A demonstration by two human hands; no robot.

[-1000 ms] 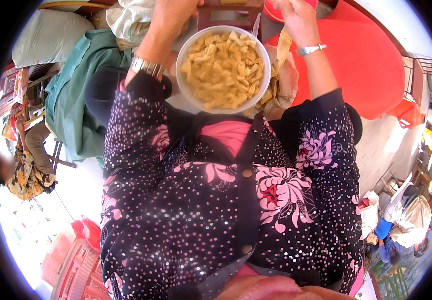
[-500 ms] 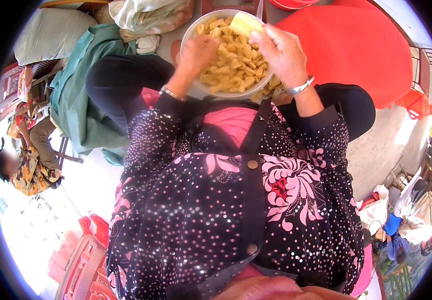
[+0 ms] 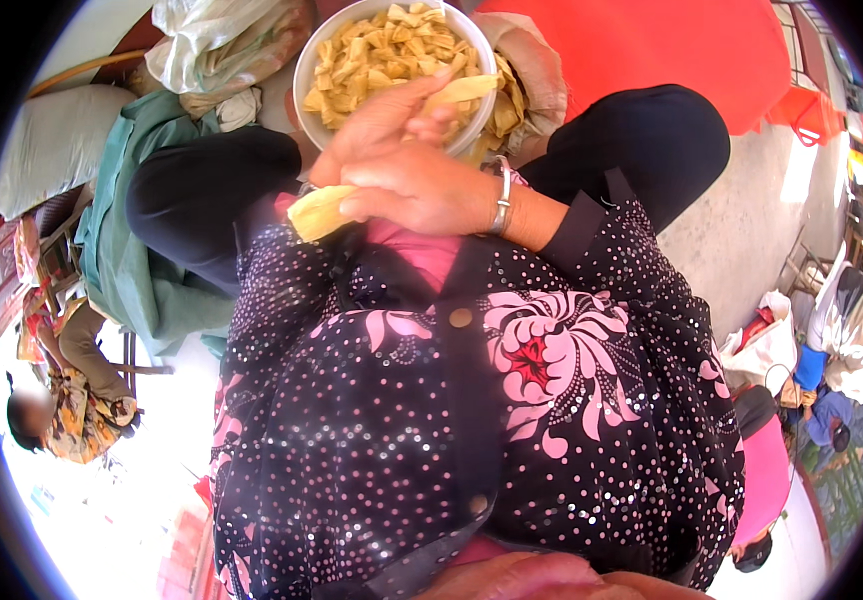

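A white round bowl (image 3: 301,82) full of cut, pale-yellow slices (image 3: 382,50) stands in front of me, between my knees. My left hand (image 3: 380,125) is over its near edge, its fingers closed on a long yellow slice (image 3: 464,90) that points right. Crossing in front of the left wrist, my right hand (image 3: 422,190) pinches a broad, flat yellow piece (image 3: 322,212) with thumb and fingers. This piece hangs close to my chest, outside the bowl. The two hands overlap, so part of the left palm and wrist is hidden.
An open beige sack (image 3: 542,65) with more slices touches the bowl's right side. Red cloth (image 3: 642,55) spreads beyond it. Green cloth (image 3: 142,240) and stuffed sacks (image 3: 62,145) lie left. A seated person (image 3: 82,400) is at far left; other people (image 3: 820,420) are at right.
My right hand has moved from above the bowl toward my chest and left, crossing the left wrist with its flat piece. My left hand, formerly among the slices, now holds a long one.
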